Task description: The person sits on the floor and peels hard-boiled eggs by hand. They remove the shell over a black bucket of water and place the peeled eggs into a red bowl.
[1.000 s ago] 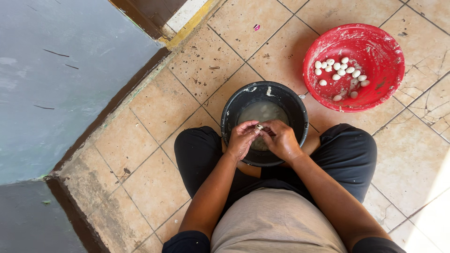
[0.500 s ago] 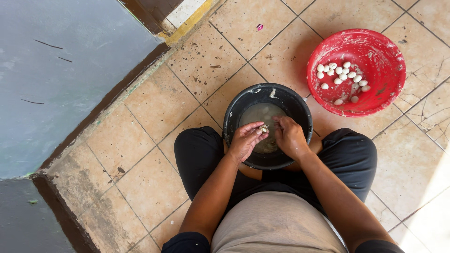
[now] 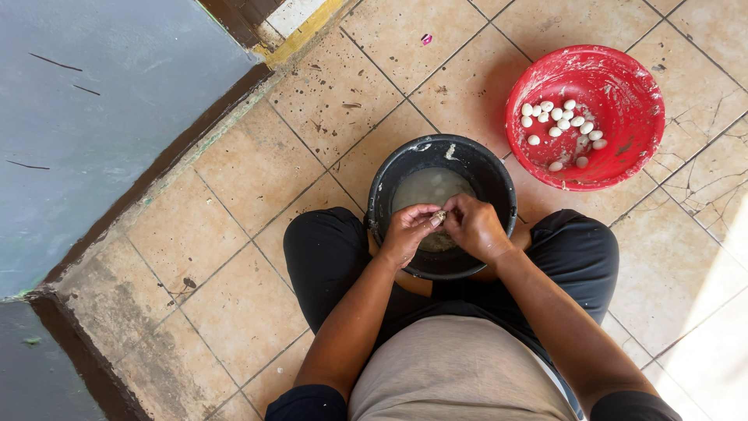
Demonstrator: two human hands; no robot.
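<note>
From my remote seat I see both hands meeting over the black bucket (image 3: pixel 499 175) at centre frame; since a second ago they have shifted slightly right and lifted a touch above the cloudy water, so the work on the small egg (image 3: pixel 440 216) goes on rather than ending; my left hand (image 3: pixel 407 231) pinches it with curled fingertips, my right hand (image 3: pixel 474 226) closes on it from the other side, thumb against it; the egg is too covered to tell its long axis or which way it points; the red basin (image 3: pixel 623 78) at upper right holds a cluster of white peeled eggs (image 3: pixel 562 121), well apart from the hands.
</note>
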